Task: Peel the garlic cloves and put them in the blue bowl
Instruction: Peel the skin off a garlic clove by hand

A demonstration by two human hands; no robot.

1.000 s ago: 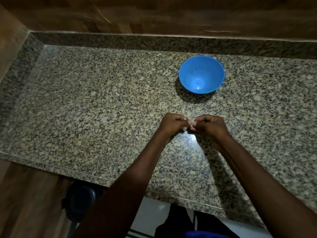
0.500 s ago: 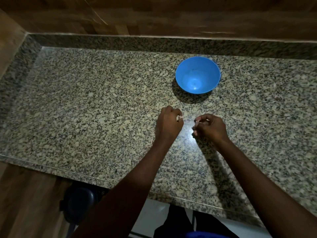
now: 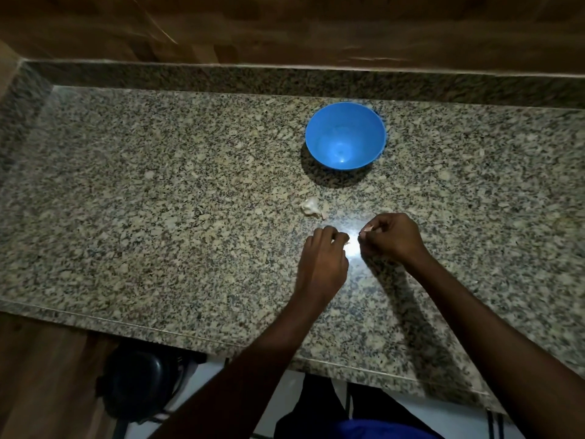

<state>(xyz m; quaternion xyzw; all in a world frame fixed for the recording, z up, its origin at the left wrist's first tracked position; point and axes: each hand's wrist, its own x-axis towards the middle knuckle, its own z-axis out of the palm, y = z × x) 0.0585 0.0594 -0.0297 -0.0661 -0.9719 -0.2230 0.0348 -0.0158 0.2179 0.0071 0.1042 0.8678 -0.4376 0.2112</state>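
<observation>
Pinching something small and pale, the right hand (image 3: pixel 392 237) curls tight; left hand (image 3: pixel 326 253) curls too, contents unclear. A garlic clove (image 3: pixel 311 206) lies on the bench (image 3: pixel 158 198) just beyond, short of the empty blue bowl (image 3: pixel 345 136); likely light, firm, papery-skinned, best nipped at the ends.

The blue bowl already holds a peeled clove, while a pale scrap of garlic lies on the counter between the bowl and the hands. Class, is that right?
Not quite. The head view shows the blue bowl with nothing in it. The rest stands: a pale garlic scrap lies on the granite counter between the bowl and the hands.
</observation>
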